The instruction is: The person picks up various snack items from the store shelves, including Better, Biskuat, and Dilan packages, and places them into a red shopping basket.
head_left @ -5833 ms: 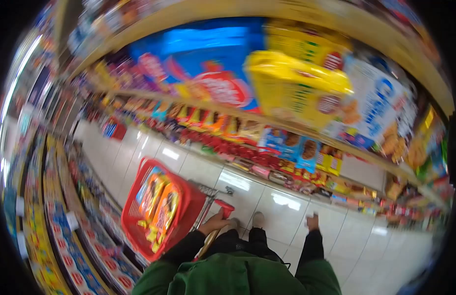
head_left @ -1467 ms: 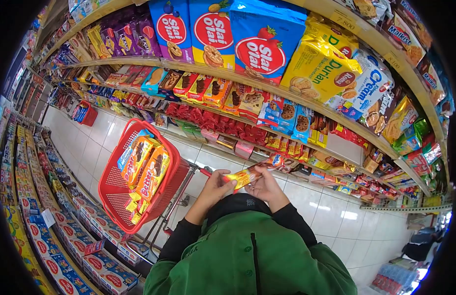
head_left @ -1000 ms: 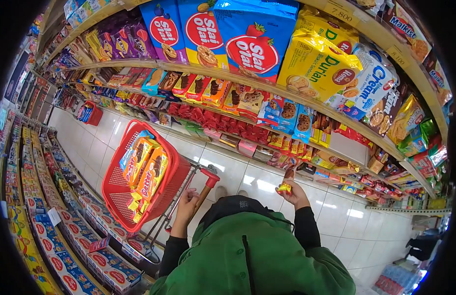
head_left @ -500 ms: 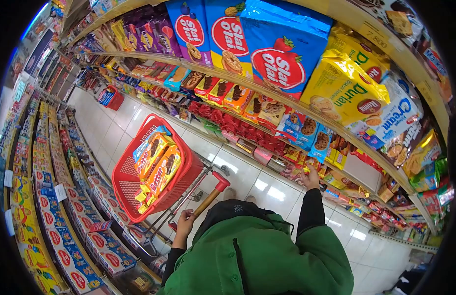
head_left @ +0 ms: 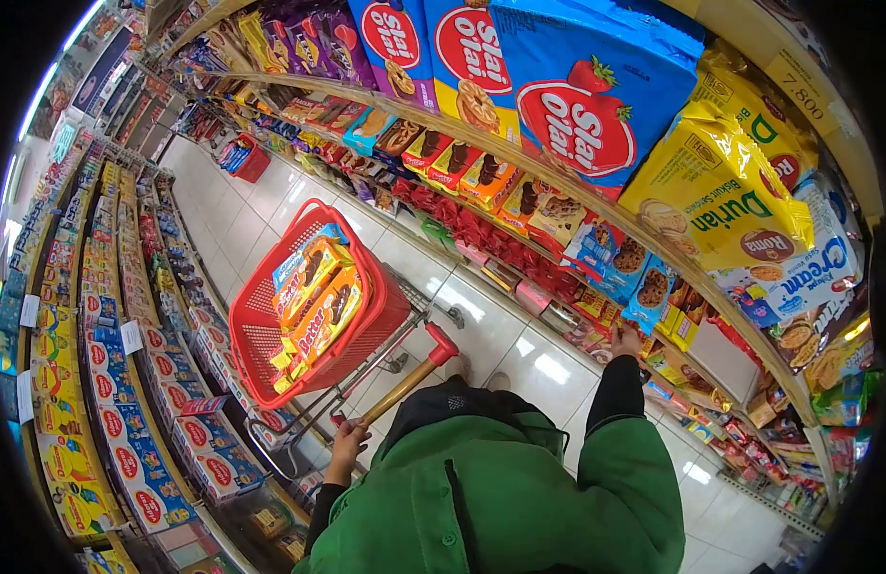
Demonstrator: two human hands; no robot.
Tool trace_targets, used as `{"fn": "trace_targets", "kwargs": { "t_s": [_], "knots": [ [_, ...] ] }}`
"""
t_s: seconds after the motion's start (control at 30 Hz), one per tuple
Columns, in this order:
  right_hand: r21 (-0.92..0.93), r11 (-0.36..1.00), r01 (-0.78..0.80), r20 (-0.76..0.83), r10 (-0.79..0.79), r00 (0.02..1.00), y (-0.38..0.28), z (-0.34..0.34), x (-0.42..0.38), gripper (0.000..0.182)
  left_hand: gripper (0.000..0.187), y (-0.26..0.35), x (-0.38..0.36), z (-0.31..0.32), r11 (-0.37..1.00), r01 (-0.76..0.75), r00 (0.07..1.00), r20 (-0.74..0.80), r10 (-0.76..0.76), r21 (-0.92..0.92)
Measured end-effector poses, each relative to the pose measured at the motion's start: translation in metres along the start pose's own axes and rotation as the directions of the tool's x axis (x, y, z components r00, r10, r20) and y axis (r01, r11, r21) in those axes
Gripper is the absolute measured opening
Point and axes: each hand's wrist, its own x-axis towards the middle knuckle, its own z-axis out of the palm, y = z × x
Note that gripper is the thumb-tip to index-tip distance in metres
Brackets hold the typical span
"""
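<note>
My left hand (head_left: pixel 347 446) is at the near end of the trolley handle (head_left: pixel 397 393), its fingers curled on the bar. On the trolley sits a red plastic basket (head_left: pixel 370 332) with several biscuit packs, among them an orange Better pack (head_left: pixel 330 313) and a blue-topped one. My right hand (head_left: pixel 626 342) reaches out to the lower shelf on the right, fingers apart, close to small red and yellow packs (head_left: pixel 596 306). No item shows clearly in it. Blue biscuit packs (head_left: pixel 650 295) lie just beyond its fingertips.
Above my right arm, a shelf holds large Slai O'lai bags (head_left: pixel 577 124) and yellow Durian biscuit bags (head_left: pixel 725 196). Shelves of boxed goods (head_left: pixel 127 459) line the left side. Farther along the tiled floor (head_left: pixel 208 206) stands another red basket (head_left: pixel 247 161).
The view has shifted, so the basket and shelves sit a little farther right. My right hand stays extended by the lower shelf; my left hand remains at the handle.
</note>
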Motion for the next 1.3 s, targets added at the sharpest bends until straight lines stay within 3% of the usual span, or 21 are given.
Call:
{"fn": "trace_targets", "kwargs": {
  "t_s": [0.23, 0.27, 0.3, 0.33, 0.37, 0.43, 0.5, 0.53, 0.57, 0.6, 0.63, 0.7, 0.73, 0.8, 0.83, 0.87, 0.93, 1.0, 1.13, 1.27, 1.3],
  "knots": [
    [0.158, 0.987, -0.012, -0.181, 0.041, 0.983, 0.004, -0.017, 0.024, 0.023, 0.017, -0.003, 0.011, -0.022, 0.99, -0.113, 0.984, -0.149, 0.099, -0.09],
    [-0.247, 0.957, 0.15, -0.151, -0.191, 0.97, 0.006, -0.029, 0.025, 0.02, 0.017, -0.003, 0.013, -0.024, 0.983, -0.154, 0.982, -0.129, 0.14, -0.102],
    [-0.603, 0.743, 0.29, -0.032, -0.386, 0.922, 0.006, -0.04, 0.015, 0.018, 0.017, -0.003, 0.017, -0.026, 0.974, -0.193, 0.977, -0.111, 0.18, -0.117],
    [-0.84, 0.385, 0.382, 0.154, -0.506, 0.849, 0.007, -0.051, 0.004, 0.015, 0.017, -0.004, 0.02, -0.027, 0.963, -0.232, 0.971, -0.093, 0.221, -0.134],
    [-0.911, -0.049, 0.409, 0.371, -0.529, 0.763, 0.007, -0.064, -0.004, 0.013, 0.016, -0.004, 0.024, -0.026, 0.96, -0.252, 0.967, -0.078, 0.244, -0.121],
    [-0.879, -0.207, 0.429, 0.476, -0.36, 0.803, 0.007, -0.095, -0.003, 0.015, 0.015, 0.001, 0.029, -0.024, 0.948, -0.299, 0.954, -0.069, 0.293, -0.108],
    [-0.681, -0.291, 0.672, 0.717, -0.453, 0.531, 0.01, -0.119, -0.041, 0.023, 0.016, 0.018, 0.02, -0.011, 0.886, -0.462, 0.885, -0.05, 0.463, 0.033],
    [-0.623, -0.435, 0.651, 0.769, -0.496, 0.404, 0.029, -0.152, -0.03, 0.027, 0.016, 0.029, 0.014, -0.004, 0.841, -0.531, 0.842, -0.04, 0.537, 0.104],
    [-0.772, -0.137, 0.62, 0.603, -0.464, 0.649, 0.036, -0.172, -0.04, 0.032, 0.015, 0.038, 0.01, 0.001, 0.777, -0.61, 0.784, -0.026, 0.621, 0.153],
    [-0.777, -0.169, 0.606, 0.611, -0.433, 0.663, 0.04, -0.191, -0.055, 0.038, 0.015, 0.05, 0.006, 0.003, 0.704, -0.681, 0.718, -0.001, 0.696, 0.203],
    [-0.666, -0.329, 0.669, 0.734, -0.447, 0.511, 0.051, -0.223, -0.052, 0.043, 0.016, 0.068, -0.004, 0.003, 0.623, -0.726, 0.657, 0.024, 0.754, 0.291],
    [-0.632, -0.356, 0.688, 0.774, -0.337, 0.536, 0.055, -0.252, -0.089, 0.043, 0.018, 0.109, -0.027, 0.002, 0.43, -0.784, 0.526, 0.112, 0.843, 0.448],
    [-0.746, -0.309, 0.59, 0.659, -0.211, 0.722, 0.057, -0.267, -0.099, 0.042, 0.016, 0.12, -0.027, -0.001, 0.397, -0.805, 0.481, 0.092, 0.872, 0.441],
    [-0.713, -0.385, 0.586, 0.656, -0.071, 0.752, 0.085, -0.34, -0.071, 0.043, 0.017, 0.143, -0.033, -0.007, 0.443, -0.782, 0.498, 0.013, 0.867, 0.439],
    [-0.938, 0.261, 0.227, 0.256, 0.082, 0.963, 0.11, -0.386, -0.022, 0.042, 0.017, 0.154, -0.035, -0.013, 0.382, -0.798, 0.447, 0.031, 0.894, 0.466],
    [-0.617, 0.729, -0.296, -0.202, 0.217, 0.955, 0.134, -0.428, 0.023, 0.041, 0.017, 0.164, -0.033, -0.021, 0.32, -0.81, 0.395, 0.052, 0.917, 0.492],
    [-0.881, 0.428, -0.204, -0.187, 0.082, 0.979, 0.102, -0.383, -0.024, 0.034, 0.017, 0.177, -0.021, -0.044, 0.221, -0.783, 0.314, 0.063, 0.947, 0.582],
    [-0.927, 0.329, -0.18, -0.175, 0.044, 0.984, 0.085, -0.352, -0.046, 0.028, 0.016, 0.193, -0.014, -0.068, 0.254, -0.763, 0.296, -0.028, 0.955, 0.594],
    [-0.837, 0.496, -0.233, -0.269, 0.0, 0.963, 0.048, -0.274, -0.078, 0.02, 0.015, 0.209, 0.01, -0.112, 0.46, -0.756, 0.419, -0.196, 0.887, 0.466],
    [-0.676, 0.681, -0.281, -0.354, 0.034, 0.935, 0.038, -0.197, -0.121, 0.012, 0.019, 0.209, 0.044, -0.124, 0.533, -0.759, 0.567, -0.023, 0.824, 0.374],
    [-0.65, 0.706, -0.282, -0.362, 0.039, 0.931, 0.04, -0.18, -0.132, 0.01, 0.023, 0.21, 0.05, -0.125, 0.522, -0.699, 0.626, 0.066, 0.777, 0.488]
  ]
}}
